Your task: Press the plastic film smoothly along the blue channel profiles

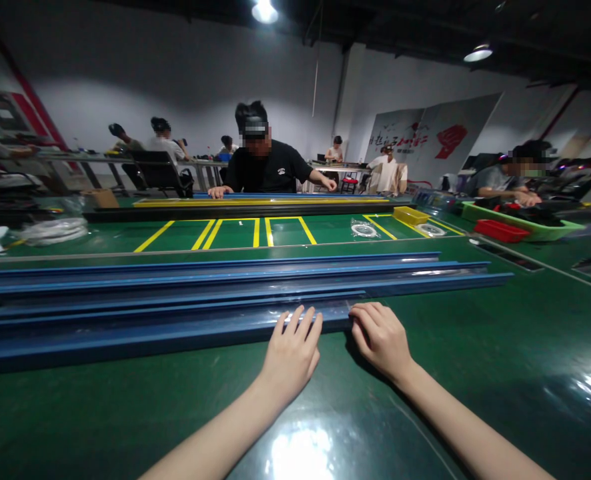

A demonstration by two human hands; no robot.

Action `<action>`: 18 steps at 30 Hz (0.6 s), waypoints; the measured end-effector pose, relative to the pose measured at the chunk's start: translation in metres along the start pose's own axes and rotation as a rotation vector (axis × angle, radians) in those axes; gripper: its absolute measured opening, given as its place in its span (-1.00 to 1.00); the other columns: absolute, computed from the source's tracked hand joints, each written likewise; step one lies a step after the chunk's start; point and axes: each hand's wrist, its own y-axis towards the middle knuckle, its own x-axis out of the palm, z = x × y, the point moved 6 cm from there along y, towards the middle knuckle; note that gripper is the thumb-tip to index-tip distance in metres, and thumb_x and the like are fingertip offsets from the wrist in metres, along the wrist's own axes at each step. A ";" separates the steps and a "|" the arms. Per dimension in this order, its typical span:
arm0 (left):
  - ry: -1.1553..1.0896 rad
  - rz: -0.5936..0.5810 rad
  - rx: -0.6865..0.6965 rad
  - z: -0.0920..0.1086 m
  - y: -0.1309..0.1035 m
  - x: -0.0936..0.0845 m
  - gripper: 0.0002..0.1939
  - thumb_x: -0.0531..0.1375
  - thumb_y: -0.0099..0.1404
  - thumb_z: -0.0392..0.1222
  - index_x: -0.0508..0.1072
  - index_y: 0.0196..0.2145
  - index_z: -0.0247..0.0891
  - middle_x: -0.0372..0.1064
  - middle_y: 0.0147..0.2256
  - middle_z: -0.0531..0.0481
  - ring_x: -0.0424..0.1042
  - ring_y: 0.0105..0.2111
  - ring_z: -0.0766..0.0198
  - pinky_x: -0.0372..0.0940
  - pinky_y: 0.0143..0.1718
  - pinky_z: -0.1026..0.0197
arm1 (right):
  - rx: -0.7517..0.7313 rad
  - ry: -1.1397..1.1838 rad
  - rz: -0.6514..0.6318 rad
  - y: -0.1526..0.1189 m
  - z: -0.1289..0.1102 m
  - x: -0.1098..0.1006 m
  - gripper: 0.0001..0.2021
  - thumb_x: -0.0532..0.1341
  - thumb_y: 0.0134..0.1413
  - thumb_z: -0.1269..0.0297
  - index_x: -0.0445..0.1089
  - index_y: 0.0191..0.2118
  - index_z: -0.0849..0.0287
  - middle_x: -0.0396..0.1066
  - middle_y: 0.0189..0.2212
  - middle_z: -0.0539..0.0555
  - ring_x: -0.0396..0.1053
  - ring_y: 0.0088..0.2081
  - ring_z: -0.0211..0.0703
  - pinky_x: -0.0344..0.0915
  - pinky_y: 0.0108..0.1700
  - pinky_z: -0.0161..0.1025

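Note:
A long blue plastic channel [185, 328], open at the top, lies nearest me on the green table. My left hand [291, 347] rests on it close to its right end, palm down, with the fingers spread and lying over the front edge. My right hand [381, 337] is at that end, its bent fingers close together and the thumb below, closed on the channel's end. Where the right fingertips meet the channel is partly hidden. Behind it more blue channels [415, 285] lie side by side, reaching further right.
Yellow tape lines [263, 232] mark the green table [475, 373]. Beyond lie a dark long strip [235, 212], coiled white tubing [55, 230] and bagged rings [364, 230]. At right stand a yellow tray [409, 215], a red tray [500, 231] and a green bin [550, 233]. A person [270, 167] works opposite.

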 end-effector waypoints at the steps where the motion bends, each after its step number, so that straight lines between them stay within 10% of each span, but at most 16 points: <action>1: 0.001 0.000 -0.001 0.000 0.000 0.000 -0.59 -0.03 0.19 -0.20 0.17 0.02 -0.23 0.18 0.01 -0.03 0.11 0.01 0.14 0.02 -0.01 0.05 | -0.008 -0.012 -0.014 0.000 0.000 0.001 -0.83 0.00 0.00 0.41 0.32 -0.32 0.25 0.37 -0.36 0.13 0.24 -0.30 -0.13 0.19 -0.28 -0.16; 11: -0.024 -0.005 0.026 0.001 -0.001 0.000 -0.56 0.01 0.17 -0.17 0.15 0.03 -0.21 0.15 0.03 -0.04 0.09 0.02 0.13 -0.01 0.01 0.02 | -0.312 0.063 -0.100 -0.003 -0.028 0.006 -0.67 0.01 -0.01 0.40 0.20 -0.07 0.32 0.28 -0.10 0.22 0.16 -0.05 -0.08 0.09 -0.04 -0.10; 18: -0.026 -0.017 0.019 0.001 0.000 -0.001 -0.56 0.01 0.17 -0.18 0.15 0.03 -0.20 0.16 0.02 -0.06 0.10 0.01 0.12 0.00 0.00 0.02 | 0.096 -0.138 0.037 -0.001 0.007 -0.005 -0.84 0.00 0.03 0.36 0.32 -0.37 0.19 0.36 -0.36 0.09 0.24 -0.27 -0.14 0.04 -0.15 -0.10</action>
